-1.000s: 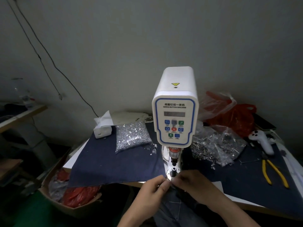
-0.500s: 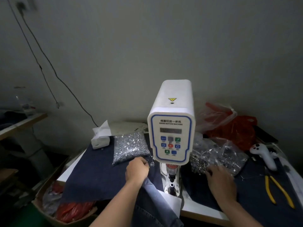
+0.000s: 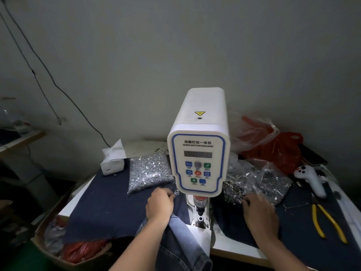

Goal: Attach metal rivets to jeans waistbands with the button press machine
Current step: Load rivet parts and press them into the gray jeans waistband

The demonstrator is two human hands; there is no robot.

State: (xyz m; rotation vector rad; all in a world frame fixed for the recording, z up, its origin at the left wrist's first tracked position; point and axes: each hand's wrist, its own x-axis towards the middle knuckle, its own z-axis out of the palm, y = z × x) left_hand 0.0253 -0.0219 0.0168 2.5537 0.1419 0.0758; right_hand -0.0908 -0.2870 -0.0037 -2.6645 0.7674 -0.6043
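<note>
Now left hand (image 3: 159, 204) at loose rivets (image 3: 174, 191); right hand (image 3: 258, 211) at rivet pile (image 3: 233, 190).

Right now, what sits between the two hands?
In the head view, the press machine's die post with the white base stands between the left hand and the right hand; jeans drape just below.

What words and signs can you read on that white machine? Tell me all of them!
"伺服钉扣一体机" on the white button press machine's front panel.
"SERVO BUTTON MACHINE" just under it.
Yellow warning triangle on the machine's top; its symbol is too small to read.
Number display: digits too blurred.
Labels under the coloured buttons: too small.
Red sticker by the punch: blurred.
</note>
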